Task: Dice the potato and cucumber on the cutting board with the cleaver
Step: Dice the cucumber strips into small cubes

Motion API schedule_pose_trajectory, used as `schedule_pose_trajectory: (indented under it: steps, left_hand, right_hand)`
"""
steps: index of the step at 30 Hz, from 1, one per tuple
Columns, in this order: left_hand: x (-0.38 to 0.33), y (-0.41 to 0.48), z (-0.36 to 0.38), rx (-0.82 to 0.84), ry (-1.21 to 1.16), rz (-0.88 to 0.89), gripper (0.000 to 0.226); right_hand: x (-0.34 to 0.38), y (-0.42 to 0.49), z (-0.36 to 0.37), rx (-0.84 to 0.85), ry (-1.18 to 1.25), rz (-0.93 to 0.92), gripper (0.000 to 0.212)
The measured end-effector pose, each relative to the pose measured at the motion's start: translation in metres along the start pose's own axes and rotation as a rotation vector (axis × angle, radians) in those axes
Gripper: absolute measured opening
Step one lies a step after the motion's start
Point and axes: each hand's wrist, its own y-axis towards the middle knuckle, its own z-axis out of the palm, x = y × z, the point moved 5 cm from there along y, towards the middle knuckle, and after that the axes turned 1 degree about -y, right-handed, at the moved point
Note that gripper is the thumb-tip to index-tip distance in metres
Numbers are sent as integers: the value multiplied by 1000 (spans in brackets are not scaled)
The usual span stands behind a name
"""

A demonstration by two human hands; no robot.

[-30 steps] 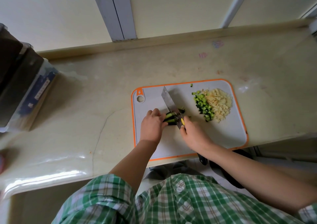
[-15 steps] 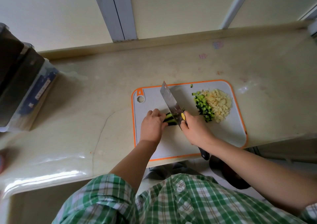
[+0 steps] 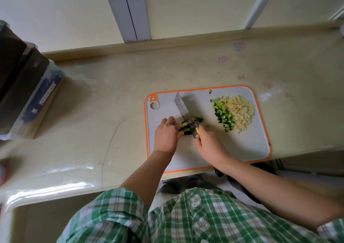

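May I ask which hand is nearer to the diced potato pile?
Right. The right hand, gripping the cleaver, is below-left of the diced potato; the left hand, holding the cucumber strips, sits farther left.

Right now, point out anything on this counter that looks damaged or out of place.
A crack runs across the counter left of the cutting board. One cucumber piece lies alone at the board's far edge.
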Motion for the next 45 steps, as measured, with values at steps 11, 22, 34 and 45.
schedule_pose_trajectory:
  steps: [11, 22, 34, 45]
  left_hand:
    - [-3, -1, -3, 8, 14, 11, 32]
    - [-2, 0, -2, 1, 9, 10, 31]
    - [-1, 0, 0, 3, 0, -12, 30]
    - [-3, 0, -2, 5, 21, 13, 30]
  right_hand:
    - [5, 7, -22, -17, 11, -38, 10]
    - [4, -2, -16, 58, 19, 32, 9]
    - [2, 4, 2, -29, 19, -14, 5]
    - [9, 4, -19, 45, 15, -3, 8]
